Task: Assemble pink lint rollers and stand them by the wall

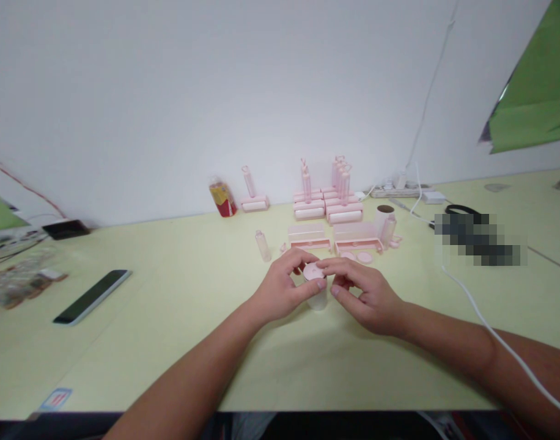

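Observation:
A white paper roll [317,302] stands upright on the table with a pink disc-shaped end cap [313,271] on its top. My left hand [287,284] is closed around the upper part of the roll, thumb at the near side of the cap. Fingertips of my right hand [365,290] rest on the cap's right edge; its thumb is apart from the index finger, and the hand grips nothing. Just beyond are two opened pink cases [310,244] [359,245] and loose pink discs [364,258]. A translucent pink handle [263,245] stands behind my left hand.
Along the wall sit several pink lint rollers [345,212] with upright handles, plus a red-and-yellow packet [223,197]. Another white roll [384,215] stands at right, near a power strip [401,191]. A white cable [475,305] crosses my right arm. A phone [93,296] lies left.

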Available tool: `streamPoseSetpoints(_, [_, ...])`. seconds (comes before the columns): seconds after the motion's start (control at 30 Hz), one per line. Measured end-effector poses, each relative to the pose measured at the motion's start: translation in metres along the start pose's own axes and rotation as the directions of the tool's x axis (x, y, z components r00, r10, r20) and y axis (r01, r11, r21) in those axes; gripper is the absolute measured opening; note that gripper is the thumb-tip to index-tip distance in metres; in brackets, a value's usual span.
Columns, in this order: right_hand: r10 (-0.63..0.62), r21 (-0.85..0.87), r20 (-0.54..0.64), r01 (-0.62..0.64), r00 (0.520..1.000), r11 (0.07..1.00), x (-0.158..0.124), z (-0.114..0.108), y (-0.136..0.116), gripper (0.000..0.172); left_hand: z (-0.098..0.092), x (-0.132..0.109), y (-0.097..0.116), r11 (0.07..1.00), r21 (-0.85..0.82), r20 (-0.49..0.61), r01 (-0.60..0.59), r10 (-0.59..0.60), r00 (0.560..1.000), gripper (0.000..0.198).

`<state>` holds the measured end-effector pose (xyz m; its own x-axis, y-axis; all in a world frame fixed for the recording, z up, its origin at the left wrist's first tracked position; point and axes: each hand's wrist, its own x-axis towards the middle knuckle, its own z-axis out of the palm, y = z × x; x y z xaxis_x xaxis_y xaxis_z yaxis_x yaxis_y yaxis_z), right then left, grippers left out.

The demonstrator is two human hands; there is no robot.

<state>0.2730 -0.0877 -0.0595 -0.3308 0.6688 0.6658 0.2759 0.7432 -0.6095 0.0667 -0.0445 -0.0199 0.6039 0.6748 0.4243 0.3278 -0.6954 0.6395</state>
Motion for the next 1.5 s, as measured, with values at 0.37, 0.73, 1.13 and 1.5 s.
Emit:
streamPoseSetpoints(0.37, [-0.01,-0.007,0.002,0.01,1.0,1.0,-0.0004,0.0,0.0022,0.033,0.0018,-0.0016,-0.0021,1.0,-0.024,0.013,0.015,-0.015,1.0,0.027])
streamPoseSetpoints(0.73, [-0.007,-0.009,0.017,0.007,1.0,1.0,-0.0003,0.0005,-0.0007,0.038,0.0012,-0.0008,-0.0023,0.999,-0.044,0.015,0.024,-0.024,1.0,0.028])
streamPoseSetpoints(1.13, [-0.019,-0.014,0.035,0.02,0.999,1.0,-0.0011,0.001,-0.0003,0.037,0.0012,-0.0013,-0.0051,0.998,-0.061,0.019,0.026,-0.025,1.0,0.033])
streamPoseSetpoints(1.5, [-0.084,0.012,-0.036,0.084,0.996,0.996,-0.0028,0.0026,-0.0038,0.059,0.0017,-0.0056,-0.0066,0.993,-0.11,0.044,0.036,-0.031,0.999,0.056])
